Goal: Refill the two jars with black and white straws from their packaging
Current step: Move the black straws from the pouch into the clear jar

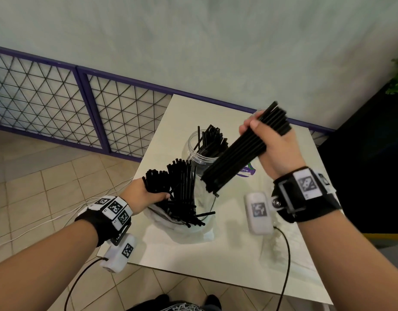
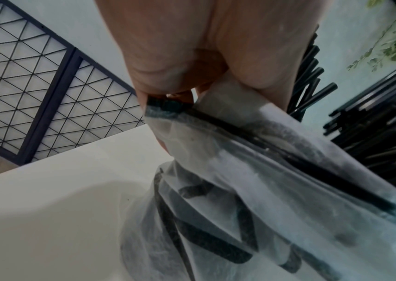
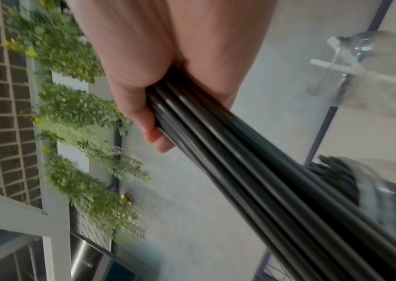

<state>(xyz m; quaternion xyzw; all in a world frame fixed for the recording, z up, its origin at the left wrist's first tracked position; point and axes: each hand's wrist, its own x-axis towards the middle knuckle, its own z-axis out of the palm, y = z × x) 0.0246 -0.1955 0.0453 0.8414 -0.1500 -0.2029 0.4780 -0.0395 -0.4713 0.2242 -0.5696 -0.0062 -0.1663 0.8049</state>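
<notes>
My right hand (image 1: 264, 133) grips a thick bundle of black straws (image 1: 238, 153), held slanted in the air over the table; the right wrist view shows the fingers curled round this bundle (image 3: 240, 161). Below it stands a clear jar (image 1: 193, 142) with black straws leaning inside. My left hand (image 1: 152, 195) holds the rim of a clear plastic bag (image 1: 189, 232) full of black straws (image 1: 180, 182). In the left wrist view the fingers (image 2: 149, 91) pinch the bag's film (image 2: 216, 152).
The white table (image 1: 193, 261) stands against a purple-framed mesh fence (image 1: 92, 104). A clear pack of white straws (image 1: 275, 245) lies at the right, under my right wrist. A purple-printed item (image 1: 247, 172) lies behind the bundle. Cables trail over the tiled floor at the left.
</notes>
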